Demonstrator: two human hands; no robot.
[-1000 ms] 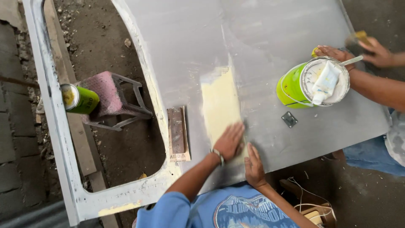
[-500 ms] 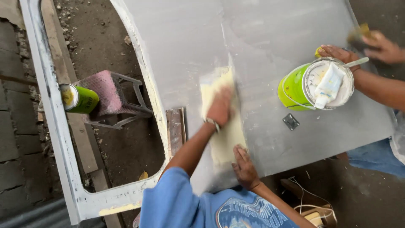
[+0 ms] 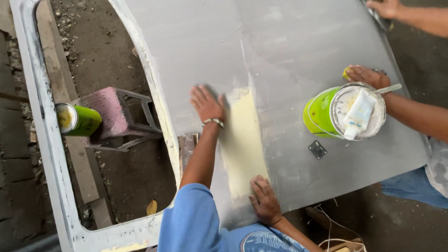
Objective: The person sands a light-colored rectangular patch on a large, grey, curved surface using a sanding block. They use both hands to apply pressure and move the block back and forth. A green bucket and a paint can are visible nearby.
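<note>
A large grey car body panel (image 3: pixel 289 42) lies flat, with a pale yellow filler patch (image 3: pixel 242 144) down its near middle. My left hand (image 3: pixel 206 104), a bracelet at the wrist, lies flat with fingers spread on the grey surface just left of the patch's far end. It holds nothing that I can see. My right hand (image 3: pixel 265 200) presses flat on the panel's near edge at the patch's lower end. My blue-sleeved left arm hides part of a wooden sanding block (image 3: pixel 186 144).
A green can (image 3: pixel 343 112) with a white tube on its lid and a small dark square (image 3: pixel 317 150) sit on the panel. Another person's hands (image 3: pixel 367 75) work at the right. A second green can (image 3: pixel 77 119) rests on a pink stool (image 3: pixel 116 116).
My left hand slid from the patch's near end up along it to the far end, now just left of it. My right hand stayed low. The other person's far hand moved up.
</note>
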